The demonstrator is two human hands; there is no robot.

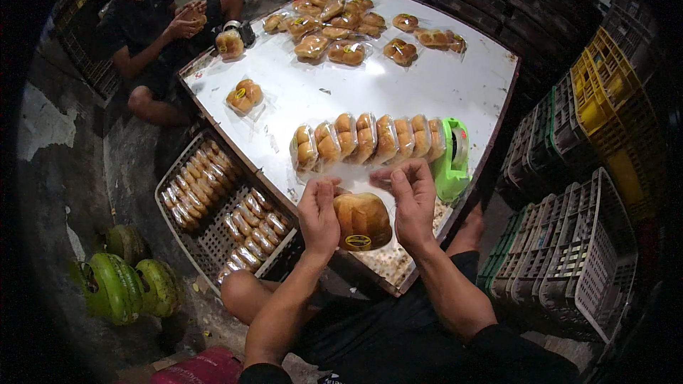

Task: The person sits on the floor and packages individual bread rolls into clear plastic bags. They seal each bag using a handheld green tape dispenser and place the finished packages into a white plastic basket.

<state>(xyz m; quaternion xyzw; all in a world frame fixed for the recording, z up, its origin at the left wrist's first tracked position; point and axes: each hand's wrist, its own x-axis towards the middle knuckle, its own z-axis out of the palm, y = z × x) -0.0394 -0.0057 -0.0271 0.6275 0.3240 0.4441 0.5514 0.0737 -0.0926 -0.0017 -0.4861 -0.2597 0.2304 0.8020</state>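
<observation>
Between my two hands, over the near corner of the white-topped table [341,85], is a bread bun in a clear plastic bag [363,221] with a yellow label. My left hand [320,213] holds the bag at its left side, and my right hand [411,202] pinches it at the upper right. Just beyond them a row of bagged buns [365,138] stands on edge, leaning together. The row's right end meets a green tape dispenser [451,162]. One bagged bun [244,97] lies apart on the left of the table.
A heap of bagged buns [336,24] covers the far side. At left, a plastic crate [200,253] holds rows of wrapped buns beside green bananas [114,288]. A seated person [144,26] holds bread near a second tape dispenser [246,33]. Stacked crates [560,245] stand at right.
</observation>
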